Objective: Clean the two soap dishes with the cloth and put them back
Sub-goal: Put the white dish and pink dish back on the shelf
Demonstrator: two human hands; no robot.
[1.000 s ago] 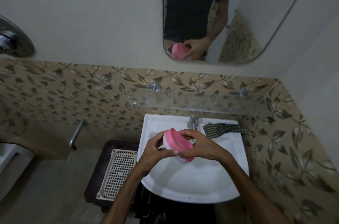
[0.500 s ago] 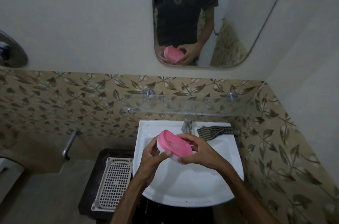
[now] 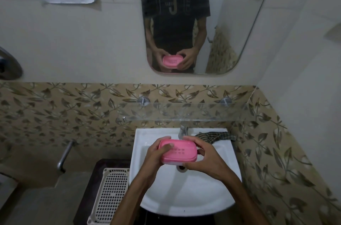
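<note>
A pink soap dish (image 3: 180,152) with a slotted top and a white underside is held level over the white sink (image 3: 184,197). My left hand (image 3: 156,156) grips its left end, thumb on top. My right hand (image 3: 203,158) wraps its right end and underside. A dark checked cloth (image 3: 215,136) lies crumpled on the sink's back right rim, apart from both hands. Only this one soap dish is in view.
A tap (image 3: 183,131) stands at the sink's back centre. Above it runs a glass shelf (image 3: 180,112), and a mirror (image 3: 230,21) higher up. A white perforated basket (image 3: 108,195) sits on a dark stand to the sink's left. A metal pipe (image 3: 64,156) juts from the left wall.
The pink soap dish has turned from tilted on edge to lying flat with its slotted top up. Both hands have shifted around it and kept hold.
</note>
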